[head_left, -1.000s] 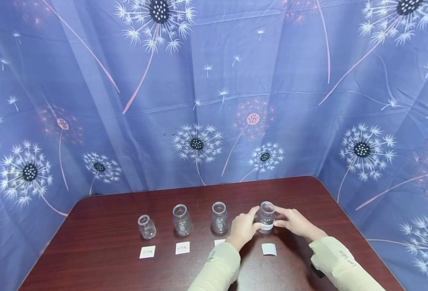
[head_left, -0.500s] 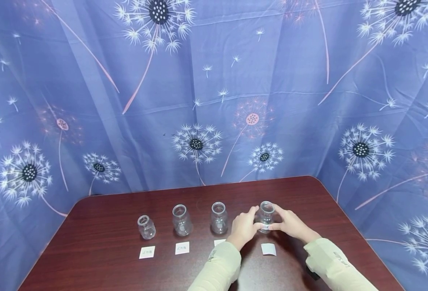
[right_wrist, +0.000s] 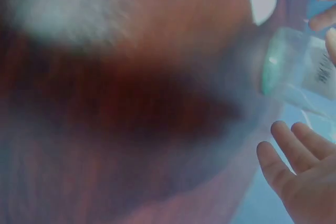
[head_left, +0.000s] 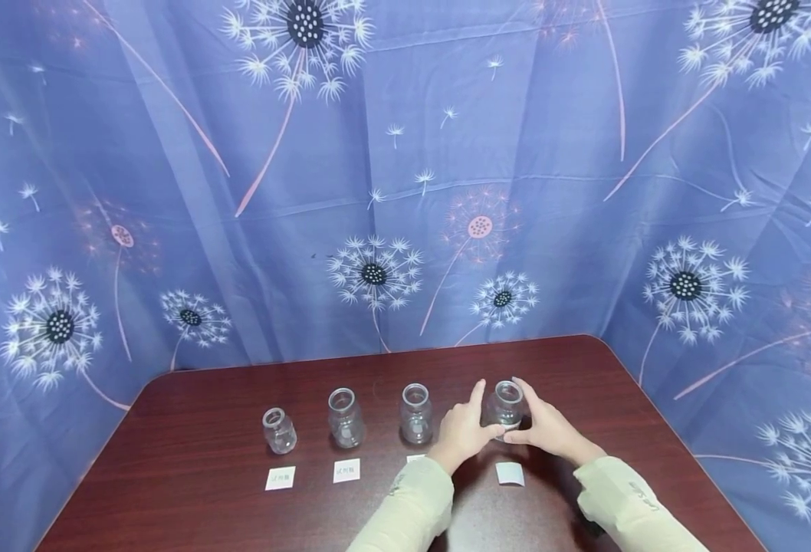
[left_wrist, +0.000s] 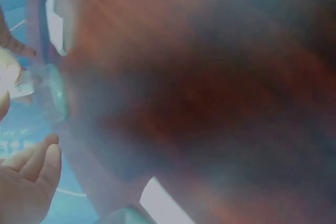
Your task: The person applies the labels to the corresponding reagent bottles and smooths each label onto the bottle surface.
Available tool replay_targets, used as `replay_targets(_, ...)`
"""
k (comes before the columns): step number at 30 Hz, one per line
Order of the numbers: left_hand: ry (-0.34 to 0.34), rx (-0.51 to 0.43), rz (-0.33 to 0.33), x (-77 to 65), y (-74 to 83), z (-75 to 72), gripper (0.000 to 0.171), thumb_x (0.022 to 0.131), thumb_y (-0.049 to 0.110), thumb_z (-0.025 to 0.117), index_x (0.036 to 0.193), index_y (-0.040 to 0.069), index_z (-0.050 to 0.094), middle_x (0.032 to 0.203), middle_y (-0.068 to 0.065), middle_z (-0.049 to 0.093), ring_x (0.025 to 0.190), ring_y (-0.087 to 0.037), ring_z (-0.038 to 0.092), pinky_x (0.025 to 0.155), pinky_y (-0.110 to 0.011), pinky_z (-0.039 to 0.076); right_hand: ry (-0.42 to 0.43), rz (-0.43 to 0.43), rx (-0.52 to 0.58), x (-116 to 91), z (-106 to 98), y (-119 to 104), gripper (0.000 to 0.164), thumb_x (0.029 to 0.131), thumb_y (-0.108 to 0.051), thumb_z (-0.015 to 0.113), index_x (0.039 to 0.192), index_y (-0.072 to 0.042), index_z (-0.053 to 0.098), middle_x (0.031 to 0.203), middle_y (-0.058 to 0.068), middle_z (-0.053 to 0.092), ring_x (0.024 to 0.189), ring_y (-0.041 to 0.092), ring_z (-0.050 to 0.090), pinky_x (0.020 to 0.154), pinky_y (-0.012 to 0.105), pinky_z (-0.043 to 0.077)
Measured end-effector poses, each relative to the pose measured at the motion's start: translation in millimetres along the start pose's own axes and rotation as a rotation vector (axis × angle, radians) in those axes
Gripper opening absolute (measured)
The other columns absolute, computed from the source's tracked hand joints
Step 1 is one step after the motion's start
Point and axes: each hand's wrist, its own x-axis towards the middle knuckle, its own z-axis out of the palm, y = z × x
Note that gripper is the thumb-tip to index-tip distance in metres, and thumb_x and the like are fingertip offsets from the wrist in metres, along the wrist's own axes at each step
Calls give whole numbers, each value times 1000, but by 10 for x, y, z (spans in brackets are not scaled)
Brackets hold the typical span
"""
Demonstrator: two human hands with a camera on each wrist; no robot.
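Note:
A clear glass jar (head_left: 507, 408) stands upright at the right end of a row on the table, with a white label (right_wrist: 321, 71) bearing dark print on its near side. My left hand (head_left: 461, 431) is at the jar's left, thumb tip at the label and index finger stretched upward beside the glass. On the other side my right hand (head_left: 550, 426) mirrors it, its thumb meeting the left one at the label and its index finger reaching up to the rim. The wrist views show the lower fingers of both hands straight and apart from the jar.
To the left stand a small jar (head_left: 280, 431) and two larger jars, one (head_left: 346, 418) in the middle and another (head_left: 416, 415) nearest my left hand. White paper cards lie before them; a slightly curled white paper (head_left: 510, 474) lies before the labelled jar. A blue dandelion curtain (head_left: 405, 192) hangs behind the table.
My right hand has shifted left and its thumb has slid across the label towards the left thumb. The left index finger has lifted away from the jar. The other jars have stayed put.

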Motion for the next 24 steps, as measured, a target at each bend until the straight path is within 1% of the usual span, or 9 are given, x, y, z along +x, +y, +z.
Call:
replay_targets(2, -5, -37, 7, 19, 1, -91, 79, 73, 46, 65, 136, 19, 26, 103, -6, 65, 85, -22, 63, 65, -32, 48, 14, -16, 29, 4, -68, -23, 95, 62, -28, 78, 135, -4, 22, 115, 22, 54, 103, 34, 54, 83, 49, 42)
replay_targets(5, 9, -162, 26, 31, 2, -269, 72, 76, 41, 63, 135, 16, 30, 116, -6, 59, 93, -20, 62, 73, -32, 49, 67, -43, 51, 25, -181, -100, 91, 63, -25, 78, 134, -3, 25, 121, 25, 48, 110, 39, 48, 86, 53, 38)
replay_targets(8, 28, -288, 54, 4, -25, -432, 60, 79, 35, 62, 130, 13, 38, 119, -7, 57, 93, -16, 62, 75, -28, 48, 120, -89, 65, 51, -275, -231, 85, 63, -22, 77, 132, -4, 31, 122, 24, 48, 112, 39, 46, 87, 53, 36)
replay_targets(10, 35, -340, 73, -39, -57, -531, 53, 80, 32, 61, 126, 12, 43, 118, -7, 58, 91, -15, 63, 76, -26, 48, 140, -124, 64, 65, -306, -334, 80, 64, -21, 77, 130, -4, 35, 123, 20, 49, 113, 36, 45, 88, 52, 36)
replay_targets(13, 30, -376, 99, -124, -130, -646, 45, 81, 29, 60, 121, 10, 49, 115, -7, 59, 91, -15, 63, 77, -24, 47, 156, -183, 65, 75, -291, -478, 74, 66, -20, 76, 128, -5, 40, 124, 16, 49, 113, 30, 45, 88, 49, 38)
replay_targets(16, 25, -417, 119, -220, -223, -725, 38, 81, 26, 60, 114, 8, 54, 110, -8, 61, 89, -16, 63, 78, -26, 48, 157, -238, 102, 75, -224, -614, 69, 67, -18, 75, 127, -6, 43, 123, 13, 51, 110, 22, 48, 85, 45, 41)
replay_targets(18, 25, -433, 135, -281, -307, -746, 32, 81, 24, 60, 108, 7, 57, 105, -7, 64, 88, -16, 63, 79, -28, 48, 156, -277, 136, 73, -161, -697, 67, 67, -17, 75, 126, -7, 44, 121, 12, 53, 107, 18, 50, 83, 41, 43)
replay_targets(20, 21, -446, 144, -345, -396, -757, 27, 81, 23, 60, 103, 7, 60, 99, -6, 66, 86, -14, 63, 77, -28, 48, 137, -313, 195, 72, -92, -778, 65, 68, -13, 74, 125, -6, 44, 118, 12, 54, 104, 17, 51, 82, 38, 44)
replay_targets(24, 3, -417, 144, -475, -600, -739, 20, 81, 21, 61, 97, 9, 63, 89, -1, 68, 79, -7, 61, 72, -24, 48, 71, -354, 286, 67, 70, -897, 62, 69, -9, 73, 124, -4, 44, 115, 13, 56, 98, 20, 56, 80, 35, 45)
